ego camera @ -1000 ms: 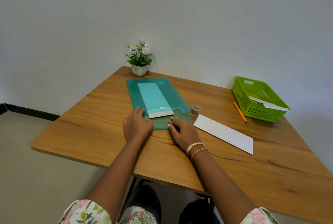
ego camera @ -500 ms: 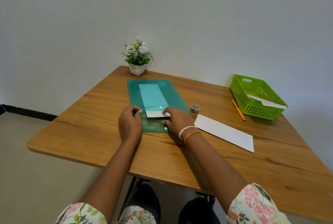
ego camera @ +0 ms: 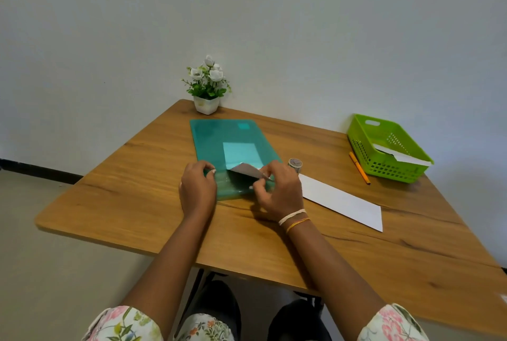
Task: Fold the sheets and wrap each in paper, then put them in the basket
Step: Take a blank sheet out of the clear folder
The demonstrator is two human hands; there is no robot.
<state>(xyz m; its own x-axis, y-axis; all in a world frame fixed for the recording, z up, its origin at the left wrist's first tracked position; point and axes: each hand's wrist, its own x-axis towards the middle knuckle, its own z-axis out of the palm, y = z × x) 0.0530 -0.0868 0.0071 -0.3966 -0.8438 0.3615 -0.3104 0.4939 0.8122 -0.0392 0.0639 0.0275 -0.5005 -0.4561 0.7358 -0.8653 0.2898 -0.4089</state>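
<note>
A translucent teal folder [ego camera: 216,134] lies flat on the wooden table [ego camera: 137,176], with a white sheet [ego camera: 241,152] inside it showing pale blue. My right hand [ego camera: 277,189] pinches the sheet's near end [ego camera: 248,170], which sticks out of the folder and is lifted and bent. My left hand [ego camera: 197,187] rests on the folder's near left corner with its fingers curled at the edge. A second white sheet [ego camera: 343,200] lies flat to the right. The green basket [ego camera: 365,145] at the far right holds a wrapped white packet [ego camera: 403,155].
A small roll of tape [ego camera: 295,163] stands just right of the folder. An orange pencil [ego camera: 359,167] lies beside the basket. A potted plant with white flowers [ego camera: 207,85] sits at the table's far corner against the wall.
The sheet has slid toward me out of the folder, so less of it shows inside. My right hand has lifted its near end off the table. My left hand stays on the folder.
</note>
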